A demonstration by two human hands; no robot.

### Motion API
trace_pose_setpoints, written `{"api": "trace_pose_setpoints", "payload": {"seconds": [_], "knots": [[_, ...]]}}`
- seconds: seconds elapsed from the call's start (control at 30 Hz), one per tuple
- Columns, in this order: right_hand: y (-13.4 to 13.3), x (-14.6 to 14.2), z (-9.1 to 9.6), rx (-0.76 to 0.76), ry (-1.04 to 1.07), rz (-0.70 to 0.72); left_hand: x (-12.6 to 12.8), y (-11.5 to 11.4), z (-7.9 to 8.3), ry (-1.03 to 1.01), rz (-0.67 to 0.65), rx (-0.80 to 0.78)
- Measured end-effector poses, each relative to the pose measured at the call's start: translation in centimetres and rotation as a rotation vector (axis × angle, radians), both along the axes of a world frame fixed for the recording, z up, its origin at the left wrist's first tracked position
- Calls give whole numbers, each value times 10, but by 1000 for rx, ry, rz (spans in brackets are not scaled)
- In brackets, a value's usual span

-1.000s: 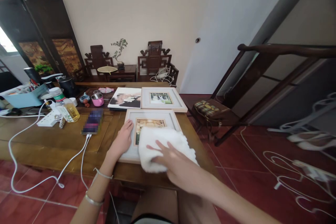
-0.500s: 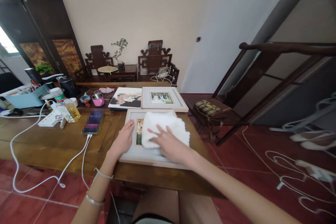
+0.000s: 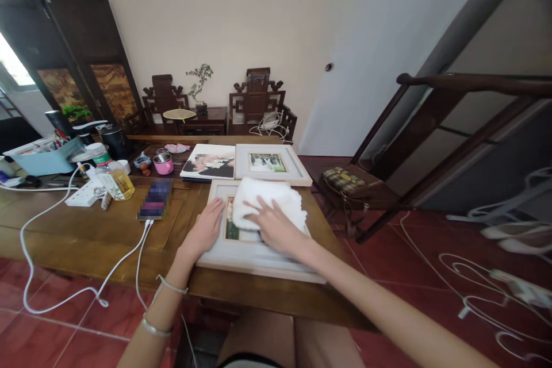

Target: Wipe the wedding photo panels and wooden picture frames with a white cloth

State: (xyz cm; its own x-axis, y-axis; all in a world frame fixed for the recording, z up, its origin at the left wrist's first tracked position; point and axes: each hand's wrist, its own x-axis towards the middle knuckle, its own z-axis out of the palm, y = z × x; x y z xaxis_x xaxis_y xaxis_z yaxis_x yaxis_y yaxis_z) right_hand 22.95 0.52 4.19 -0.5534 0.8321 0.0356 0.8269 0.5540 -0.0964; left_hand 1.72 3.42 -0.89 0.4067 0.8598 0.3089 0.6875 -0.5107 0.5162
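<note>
A light wooden picture frame point(image 3: 254, 260) lies flat near the table's front edge, with a small photo point(image 3: 232, 230) inside, partly covered. My left hand point(image 3: 207, 227) rests on the frame's left side, fingers stretched and lying flat. A folded white cloth point(image 3: 269, 191) with a scalloped edge lies over the frame's upper middle and right. On top of it my right hand point(image 3: 278, 231) presses down, fingers spread. The part of the frame beneath the cloth is hidden.
Behind lie a second frame point(image 3: 298, 167) and a picture panel point(image 3: 207, 162). Leftward on the table point(image 3: 103, 238) are a phone point(image 3: 155, 198) with white cables, a bottle point(image 3: 112, 175), a power strip point(image 3: 84, 194) and a pink cup point(image 3: 163, 164). A chair point(image 3: 379, 155) holding a bag stands right.
My right hand and the cloth have moved slightly up the frame, away from me, baring more of its lower part. My left hand stays on the frame's left side. The camera view has shifted slightly.
</note>
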Motion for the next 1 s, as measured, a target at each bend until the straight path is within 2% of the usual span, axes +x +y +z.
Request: {"api": "trace_pose_setpoints", "payload": {"seconds": [0.1, 0.2, 0.3, 0.4, 0.5, 0.57, 0.77, 0.9, 1.0], "knots": [[36, -14, -1, 89, -54, -44, 2, -2, 6, -18, -1, -35], [46, -33, 0, 123, -90, -13, 3, -4, 11, -58, 11, -53], [29, -48, 0, 107, -94, 75, 5, -6, 14, -126, 22, -44], [-3, -50, 1, 54, -89, 171, 6, -8, 17, -153, 14, -49], [-32, -38, 7, -38, -107, 262, 6, -9, 18, -142, 19, -49], [-45, -23, 12, -105, -105, 267, 5, -8, 17, -106, 15, -41], [-65, 31, 31, -169, -88, 72, 0, 0, 2, -20, -48, 40], [-66, 53, 41, -242, -128, -47, -2, 2, -5, 18, -45, 33], [-47, 59, 37, -215, -82, -91, -3, 3, -7, 19, -42, 29]]}}
